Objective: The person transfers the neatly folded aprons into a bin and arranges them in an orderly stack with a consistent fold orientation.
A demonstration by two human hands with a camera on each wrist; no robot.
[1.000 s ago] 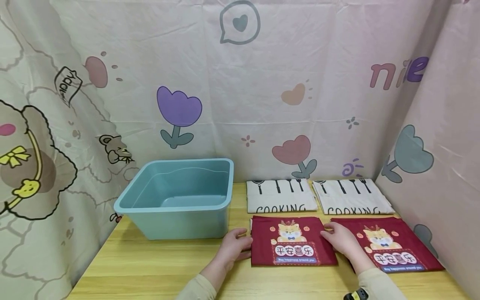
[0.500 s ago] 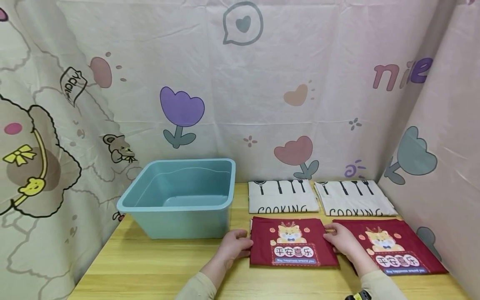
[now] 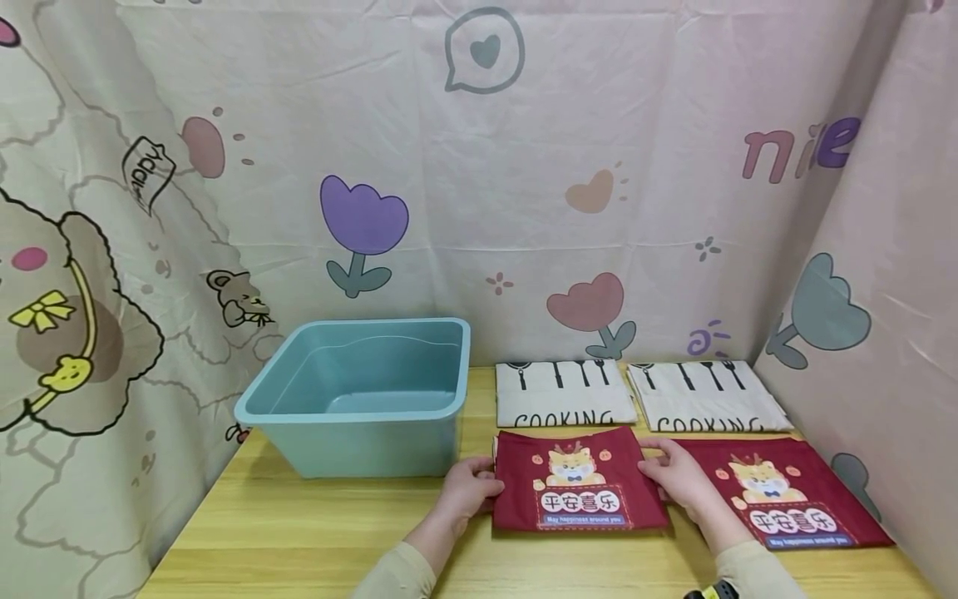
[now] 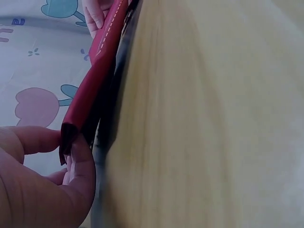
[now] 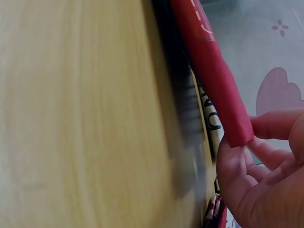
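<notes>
A folded red cloth (image 3: pixel 578 478) with a cartoon deer-horned animal and white lettering is raised over the table between both hands. My left hand (image 3: pixel 466 491) pinches its left edge, thumb and fingers on either side of the fold (image 4: pixel 78 107) in the left wrist view. At the right edge, my right hand (image 3: pixel 674 474) pinches the same cloth, its fold (image 5: pixel 228 104) caught between the fingers in the right wrist view. A second folded red cloth (image 3: pixel 786 491) with the same print lies to the right, partly behind my right hand and wrist.
A light blue plastic tub (image 3: pixel 352 416) stands at the left back, with nothing visible inside. Behind the red cloths lie a white folded cloth (image 3: pixel 565 399) marked COOKING and another white cloth (image 3: pixel 707 399) beside it. A printed curtain (image 3: pixel 479 208) closes the back and sides of the wooden table (image 3: pixel 299 532).
The left red cloth has been lifted slightly by both hands and shifted a little left, its top edge now bowed. The other cloths and the tub stay in place.
</notes>
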